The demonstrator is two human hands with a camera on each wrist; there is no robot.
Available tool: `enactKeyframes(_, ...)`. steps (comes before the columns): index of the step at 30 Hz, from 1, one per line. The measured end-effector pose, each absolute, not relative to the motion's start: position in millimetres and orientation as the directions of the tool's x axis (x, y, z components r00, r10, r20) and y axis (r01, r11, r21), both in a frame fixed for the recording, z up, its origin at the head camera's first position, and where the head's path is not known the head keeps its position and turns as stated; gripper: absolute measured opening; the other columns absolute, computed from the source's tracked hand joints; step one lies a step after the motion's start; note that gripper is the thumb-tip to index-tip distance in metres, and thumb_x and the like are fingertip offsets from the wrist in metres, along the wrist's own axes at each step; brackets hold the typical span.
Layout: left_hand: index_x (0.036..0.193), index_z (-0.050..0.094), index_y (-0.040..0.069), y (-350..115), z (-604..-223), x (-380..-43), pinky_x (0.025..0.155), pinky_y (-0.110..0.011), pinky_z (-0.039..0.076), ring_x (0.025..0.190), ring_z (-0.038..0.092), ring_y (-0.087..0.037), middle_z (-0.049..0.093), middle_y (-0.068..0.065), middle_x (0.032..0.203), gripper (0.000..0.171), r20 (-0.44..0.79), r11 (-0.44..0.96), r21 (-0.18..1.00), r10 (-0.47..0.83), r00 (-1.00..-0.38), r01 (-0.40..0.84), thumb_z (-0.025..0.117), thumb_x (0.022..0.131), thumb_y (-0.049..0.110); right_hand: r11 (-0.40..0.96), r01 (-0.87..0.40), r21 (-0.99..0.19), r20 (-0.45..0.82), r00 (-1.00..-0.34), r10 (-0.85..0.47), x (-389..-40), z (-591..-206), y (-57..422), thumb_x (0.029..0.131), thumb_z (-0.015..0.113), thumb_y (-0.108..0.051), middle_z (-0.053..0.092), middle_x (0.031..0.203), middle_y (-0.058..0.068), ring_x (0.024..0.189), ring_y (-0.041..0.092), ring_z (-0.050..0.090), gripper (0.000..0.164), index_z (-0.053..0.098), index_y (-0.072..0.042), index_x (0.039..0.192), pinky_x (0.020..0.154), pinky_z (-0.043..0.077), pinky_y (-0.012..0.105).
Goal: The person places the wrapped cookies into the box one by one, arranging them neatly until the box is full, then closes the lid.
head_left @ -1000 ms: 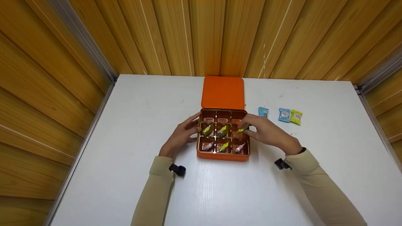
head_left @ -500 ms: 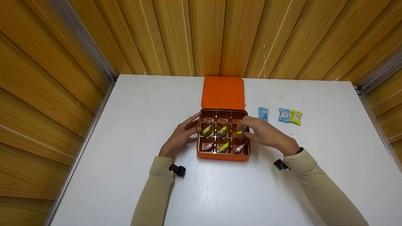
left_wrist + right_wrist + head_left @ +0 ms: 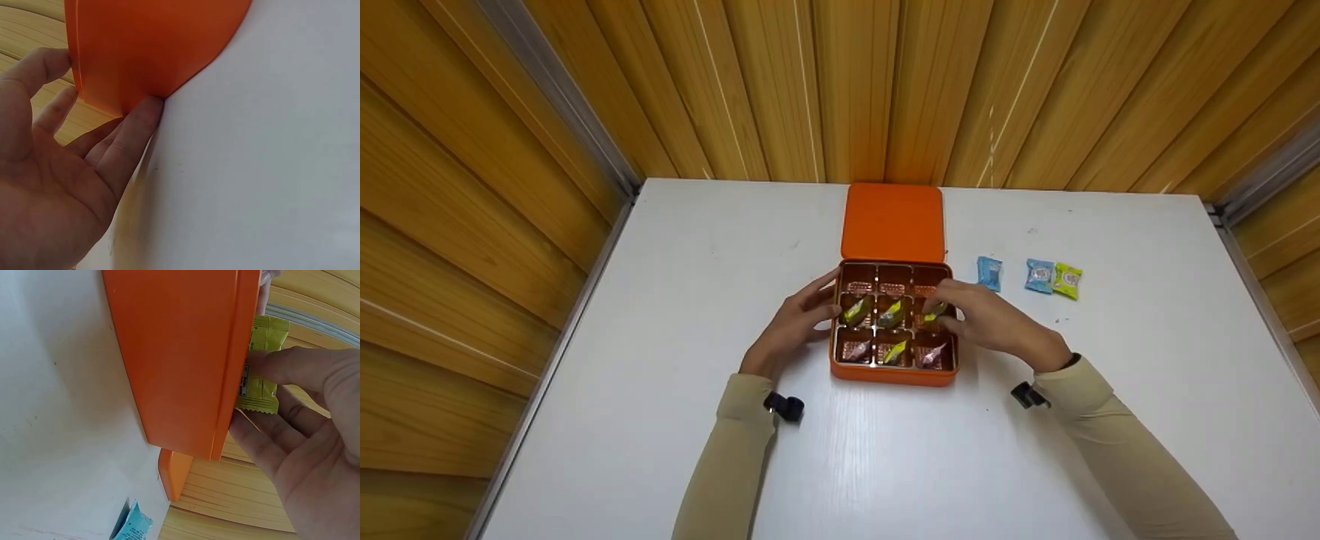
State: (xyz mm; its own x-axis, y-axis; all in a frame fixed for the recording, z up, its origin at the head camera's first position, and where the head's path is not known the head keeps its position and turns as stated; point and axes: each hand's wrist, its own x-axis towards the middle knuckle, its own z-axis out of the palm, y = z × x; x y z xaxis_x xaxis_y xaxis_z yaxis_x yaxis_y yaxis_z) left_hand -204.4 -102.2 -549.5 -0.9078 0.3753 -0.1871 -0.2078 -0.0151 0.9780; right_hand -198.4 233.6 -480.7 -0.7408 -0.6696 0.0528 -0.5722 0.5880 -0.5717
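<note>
An orange tin box (image 3: 894, 374) stands uncovered on the table, fitted with a brown divided tray (image 3: 875, 328). My right hand (image 3: 990, 315) reaches over its right rim and pinches a yellow-green wrapped candy (image 3: 261, 365) between thumb and fingers, low in the middle row's right compartment. Yellow-green candies (image 3: 892, 312) lie in that row's other two compartments. In the front row, pinkish candies (image 3: 932, 355) sit left and right of a yellow one (image 3: 895, 351). The far row holds nothing. Against the tin's left side rests my left hand (image 3: 795, 322), its extended fingers (image 3: 138, 129) touching the wall.
Behind the tin, its orange lid (image 3: 892, 221) lies flat near the table's back edge. To the right are one blue candy (image 3: 989, 274), then another blue candy (image 3: 1039, 275) beside a yellow-green packet (image 3: 1067, 280). Wood-patterned panels (image 3: 855, 90) wall in the table (image 3: 870, 465).
My right hand has lowered the yellow-green candy deeper into the middle row's right compartment, its wrist shifting slightly left. The left hand and the tin have stayed put.
</note>
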Motion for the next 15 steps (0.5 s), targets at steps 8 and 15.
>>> enactKeyframes(8, 0.163, 0.045, 0.037, -102.2, -550.0, -204.8, 0.102, -0.055, 0.055, 0.135, 0.058, -0.034, 0.045, -0.012, 0.163, 0.066, -0.179, -0.022, 0.979, 0.380, -0.908, -0.202, 0.067, 0.105, 0.014, 0.577, -0.575, -0.580, 0.062, -0.738, -0.672, -199.3, -482.6, 235.1, 0.094, 0.074, 0.009, 0.068, 0.112, 0.006, 0.107, 0.027, 0.067, 0.025, 0.073, -0.006, 0.114, 0.093, 0.059, 0.047)
enactKeyframes(15, 0.164, 0.043, 0.037, -102.6, -548.0, -203.6, 0.102, -0.056, 0.055, 0.133, 0.059, -0.032, 0.046, -0.011, 0.162, 0.066, -0.183, -0.011, 0.979, 0.386, -0.904, -0.202, 0.067, 0.106, 0.018, 0.561, -0.588, -0.583, 0.085, -0.731, -0.677, -199.4, -482.8, 235.9, 0.093, 0.074, 0.010, 0.068, 0.111, 0.006, 0.104, 0.027, 0.067, 0.026, 0.072, -0.006, 0.114, 0.089, 0.058, 0.052)
